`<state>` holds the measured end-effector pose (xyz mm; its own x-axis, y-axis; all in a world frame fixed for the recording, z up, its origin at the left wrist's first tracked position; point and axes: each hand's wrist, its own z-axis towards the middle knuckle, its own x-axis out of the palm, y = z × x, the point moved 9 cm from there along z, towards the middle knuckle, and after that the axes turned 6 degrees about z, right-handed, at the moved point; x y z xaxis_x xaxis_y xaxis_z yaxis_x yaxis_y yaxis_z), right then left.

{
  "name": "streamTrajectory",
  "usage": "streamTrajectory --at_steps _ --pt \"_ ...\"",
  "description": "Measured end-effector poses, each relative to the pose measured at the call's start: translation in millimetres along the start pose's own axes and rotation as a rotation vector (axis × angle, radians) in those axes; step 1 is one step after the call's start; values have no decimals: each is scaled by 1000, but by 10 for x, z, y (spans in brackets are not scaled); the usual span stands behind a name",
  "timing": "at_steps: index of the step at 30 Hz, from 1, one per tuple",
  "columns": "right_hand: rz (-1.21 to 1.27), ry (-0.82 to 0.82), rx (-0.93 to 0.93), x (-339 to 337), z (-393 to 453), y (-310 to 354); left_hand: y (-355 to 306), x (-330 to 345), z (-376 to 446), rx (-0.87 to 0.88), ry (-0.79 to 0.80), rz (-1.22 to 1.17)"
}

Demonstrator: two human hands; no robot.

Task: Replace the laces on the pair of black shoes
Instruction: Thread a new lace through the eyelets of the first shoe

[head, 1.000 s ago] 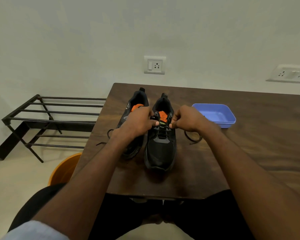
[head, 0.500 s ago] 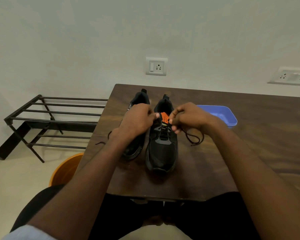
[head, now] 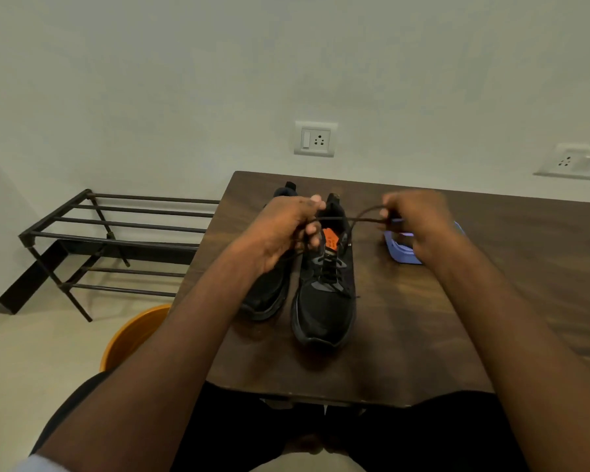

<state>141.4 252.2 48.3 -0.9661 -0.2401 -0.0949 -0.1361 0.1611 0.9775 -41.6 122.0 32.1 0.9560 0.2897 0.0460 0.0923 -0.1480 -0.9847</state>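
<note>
Two black shoes stand side by side on the dark wooden table (head: 406,335), toes toward me. The right shoe (head: 324,301) shows an orange tongue label and is laced along its lower eyelets. The left shoe (head: 266,291) is mostly hidden under my left hand (head: 283,229). A black lace (head: 351,220) stretches taut between both hands above the right shoe's opening. My left hand pinches one end. My right hand (head: 416,219) pinches the other, raised over the blue tray.
A blue plastic tray (head: 402,253) sits right of the shoes, partly behind my right hand. A black metal rack (head: 116,233) stands on the floor to the left. An orange bucket (head: 133,335) sits by the table's left edge. Wall sockets (head: 315,139) are behind.
Both hands have lifted away from the shoe's eyelets and moved apart. The right hand went right and up, drawing the lace taut between them.
</note>
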Motion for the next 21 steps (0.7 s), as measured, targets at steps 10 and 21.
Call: streamTrajectory --at_steps 10,21 --pt "-365 549 -248 745 -473 98 72 -32 142 64 -142 134" --pt "-691 377 -502 695 -358 141 23 -69 172 124 -191 232"
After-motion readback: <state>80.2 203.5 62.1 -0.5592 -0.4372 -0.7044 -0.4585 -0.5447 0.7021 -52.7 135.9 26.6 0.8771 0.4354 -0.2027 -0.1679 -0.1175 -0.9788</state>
